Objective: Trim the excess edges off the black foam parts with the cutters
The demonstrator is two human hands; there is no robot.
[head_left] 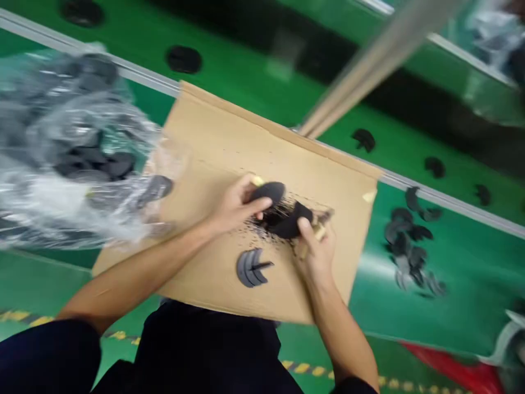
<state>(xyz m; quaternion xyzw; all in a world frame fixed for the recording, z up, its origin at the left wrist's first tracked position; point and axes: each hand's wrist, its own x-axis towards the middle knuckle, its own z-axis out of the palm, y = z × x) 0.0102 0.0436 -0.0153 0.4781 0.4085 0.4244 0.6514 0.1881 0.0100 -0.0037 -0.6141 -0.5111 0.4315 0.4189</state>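
Pinching with left hand [240, 203] and right hand [320, 249], above the cardboard sheet [229, 142].
Between left thumb and fingers, a rounded black piece [274, 191]; between right thumb and fingers, a curved black piece [289, 223] close beside, both over the sheet's middle. Under them, scattered black crumbs [271, 220]. On the sheet's near side, a grey ribbed part [248, 268]. Left of the sheet, a plastic bag [49, 200]; right of it, heaped dark parts [400, 243].

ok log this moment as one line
left hand: holds black oval piece | right hand: holds black curved piece | beneath: cardboard, dark bits | left side: plastic bag, dark pieces inside
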